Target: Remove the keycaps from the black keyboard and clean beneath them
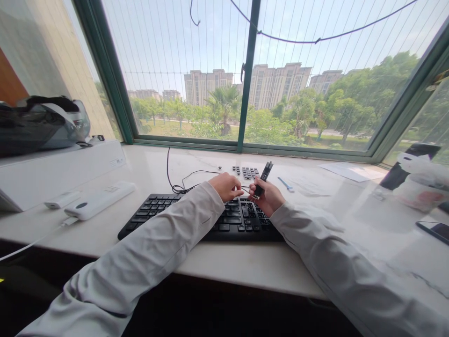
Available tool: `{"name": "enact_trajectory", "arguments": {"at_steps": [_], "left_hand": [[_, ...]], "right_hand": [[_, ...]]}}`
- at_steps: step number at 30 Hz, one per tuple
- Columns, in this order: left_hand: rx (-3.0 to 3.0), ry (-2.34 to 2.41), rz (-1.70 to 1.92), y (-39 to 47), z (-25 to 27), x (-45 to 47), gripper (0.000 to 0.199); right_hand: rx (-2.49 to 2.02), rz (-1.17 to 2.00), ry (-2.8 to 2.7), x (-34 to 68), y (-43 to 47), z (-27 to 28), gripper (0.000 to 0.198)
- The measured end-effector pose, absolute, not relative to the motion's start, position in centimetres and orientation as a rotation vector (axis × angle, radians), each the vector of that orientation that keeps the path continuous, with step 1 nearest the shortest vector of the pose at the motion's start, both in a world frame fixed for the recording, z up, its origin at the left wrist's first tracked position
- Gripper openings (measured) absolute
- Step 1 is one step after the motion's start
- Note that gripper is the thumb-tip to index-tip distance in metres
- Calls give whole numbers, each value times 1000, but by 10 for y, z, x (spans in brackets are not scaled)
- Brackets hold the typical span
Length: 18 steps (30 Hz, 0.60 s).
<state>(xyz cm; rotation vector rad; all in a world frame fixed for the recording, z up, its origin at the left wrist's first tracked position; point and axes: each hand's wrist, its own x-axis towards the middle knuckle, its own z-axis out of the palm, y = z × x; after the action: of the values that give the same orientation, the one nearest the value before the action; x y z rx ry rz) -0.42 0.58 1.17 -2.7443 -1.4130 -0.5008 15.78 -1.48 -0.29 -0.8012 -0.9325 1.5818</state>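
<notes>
Keyboard (150, 210), black: flat on the white counter (224, 267), near its front edge, beneath both hands; several key positions toward its right end stand bare.

Loose keycaps (250, 173), black: laid in small groups behind the keyboard, one lying apart to the left.

Cable (168, 171), black: loops on the counter behind the keyboard's left half.

Blue tool (286, 184), slim: right of the keycaps.

Counter, left side: white strip (100, 200) with a white lead plugged in; smaller white block (61, 200) just beside; long white box (63, 168), a dark bag (42, 124) on top.

Counter, right side: paper sheet (352, 172) near the window; white plastic bag (421, 187); phone (435, 231) at the edge of view.

Window (247, 79), green-framed, behind the counter: trees and tall buildings outside, in daylight.

Left hand (228, 187): fingers curled, thumb close to forefinger, over the keyboard; whether anything is pinched cannot be told.

Right hand (269, 194): closed around a black tool (264, 179), slanted upward, above the keyboard's right end.
</notes>
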Motion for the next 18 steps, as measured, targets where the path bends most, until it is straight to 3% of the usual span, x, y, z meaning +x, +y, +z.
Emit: {"name": "enact_trajectory", "arguments": {"at_steps": [7,18], "left_hand": [[-3068,-1476,-283,-8,27,0,29],[-3112,-1408,-280,-5,28,-3,27]], "right_hand": [[-788,1529,-1005,152,-18,-4,35],[-743,1464,-1057,146,-23,-9,48]]}}
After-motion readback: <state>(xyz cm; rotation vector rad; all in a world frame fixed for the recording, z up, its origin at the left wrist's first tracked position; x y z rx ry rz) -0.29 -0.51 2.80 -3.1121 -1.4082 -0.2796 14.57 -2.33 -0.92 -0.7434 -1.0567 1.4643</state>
